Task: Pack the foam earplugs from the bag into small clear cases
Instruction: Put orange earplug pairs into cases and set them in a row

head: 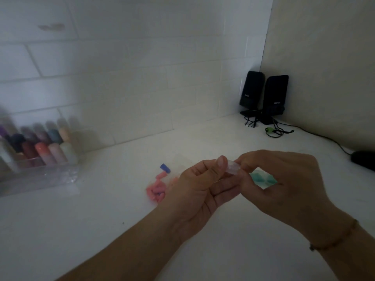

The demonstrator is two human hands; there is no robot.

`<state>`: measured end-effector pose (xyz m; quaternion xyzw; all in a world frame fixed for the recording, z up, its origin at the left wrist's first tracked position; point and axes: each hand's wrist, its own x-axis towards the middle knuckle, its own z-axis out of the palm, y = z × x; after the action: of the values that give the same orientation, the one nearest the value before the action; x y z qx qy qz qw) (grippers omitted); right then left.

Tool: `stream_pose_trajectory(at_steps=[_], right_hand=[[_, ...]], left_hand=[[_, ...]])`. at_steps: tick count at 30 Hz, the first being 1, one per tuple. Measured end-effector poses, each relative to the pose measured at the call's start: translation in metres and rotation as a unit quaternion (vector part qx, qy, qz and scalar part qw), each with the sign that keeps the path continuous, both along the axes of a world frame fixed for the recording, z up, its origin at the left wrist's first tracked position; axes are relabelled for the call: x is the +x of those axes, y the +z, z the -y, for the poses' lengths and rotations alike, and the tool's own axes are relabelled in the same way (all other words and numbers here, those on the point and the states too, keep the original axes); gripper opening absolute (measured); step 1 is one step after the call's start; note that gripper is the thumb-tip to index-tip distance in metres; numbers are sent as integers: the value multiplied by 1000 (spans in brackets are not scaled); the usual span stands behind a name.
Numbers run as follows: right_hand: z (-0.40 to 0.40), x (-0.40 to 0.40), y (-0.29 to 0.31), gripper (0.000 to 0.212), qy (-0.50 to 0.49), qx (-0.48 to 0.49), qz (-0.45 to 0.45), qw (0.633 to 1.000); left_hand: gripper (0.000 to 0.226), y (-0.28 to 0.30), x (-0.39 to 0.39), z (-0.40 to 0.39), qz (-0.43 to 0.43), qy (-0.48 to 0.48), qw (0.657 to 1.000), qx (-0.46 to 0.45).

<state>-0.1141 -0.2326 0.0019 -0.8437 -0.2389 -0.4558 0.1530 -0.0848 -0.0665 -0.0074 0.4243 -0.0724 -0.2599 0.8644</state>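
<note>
Above the white table, both my hands hold one small clear case (233, 168). My left hand (199, 191) grips it from the left with the thumb on top. My right hand (284, 179) pinches its right end. A pile of pink foam earplugs (156, 191) lies on the table just left of my left hand, partly hidden by it. One blue earplug (165, 168) lies behind the pile. Green earplugs (263, 179) in a clear case show under my right hand's fingers. A faint clear case (179, 159) lies behind the pink pile.
A clear box of coloured bottles (38, 147) stands at the left by the wall, with a crumpled clear bag (69, 179) in front. Two black speakers (263, 96) with cables fill the back right corner. A dark object (363, 159) lies at the right edge.
</note>
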Motion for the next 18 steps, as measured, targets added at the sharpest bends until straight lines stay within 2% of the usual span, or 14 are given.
stream_pose_trajectory(at_steps=[5,10,13,15,18], right_hand=[[0,2,-1,15,11,27,-23,999],[7,0,0,18,52,98,-46,993],[6,-2,4,25,64,149,-86,983],[3,-3,3,27,97,191,-111,970],[0,-3,2,26,111,263,-94,954]], left_hand=[[41,1,-1,0,24,-18,1000,3],[50,1,-1,-3,78,-77,993,32],[33,2,-6,-8,173,-196,958,118],[33,4,-7,-13,203,-250,935,145],[41,21,5,-32,188,-233,949,100]])
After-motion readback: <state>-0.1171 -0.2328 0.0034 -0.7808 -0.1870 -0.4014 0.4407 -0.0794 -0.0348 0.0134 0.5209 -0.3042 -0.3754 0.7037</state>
